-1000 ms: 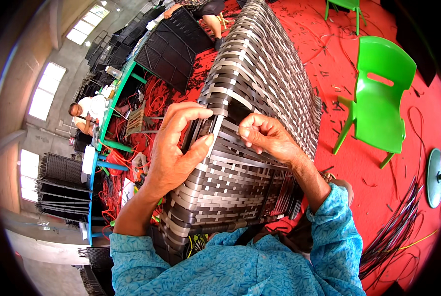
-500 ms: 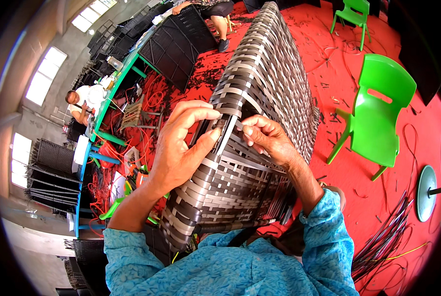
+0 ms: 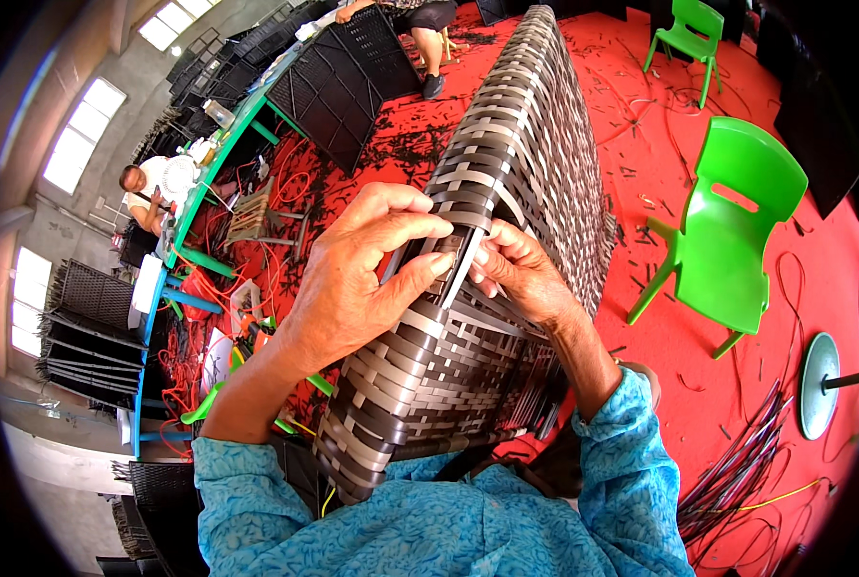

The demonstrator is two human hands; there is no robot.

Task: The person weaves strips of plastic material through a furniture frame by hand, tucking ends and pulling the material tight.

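A large woven panel (image 3: 521,135) of flat brown and grey plastic strips stands tilted before me, its thick wrapped edge rising away from my body. A short section of that edge is not wrapped, and the frame bar shows there. My left hand (image 3: 362,264) curls over the edge at this gap, fingertips and thumb pressed on it. On the gap's other side my right hand (image 3: 525,274) is closed, thumb and forefinger pinching a flat strip (image 3: 467,262) beside the edge. The strip's end is hidden by the fingers.
A green plastic chair (image 3: 737,231) stands on the red floor to the right, another (image 3: 687,43) farther back. Loose strips (image 3: 737,471) lie at lower right near a round green disc (image 3: 819,385). Left, a person (image 3: 146,197) sits behind a green table (image 3: 203,192); another person's leg (image 3: 429,53) shows at the back.
My right hand's fingers have drawn in closer to the panel's edge. The left hand keeps its grip there. The whole view has shifted slightly.
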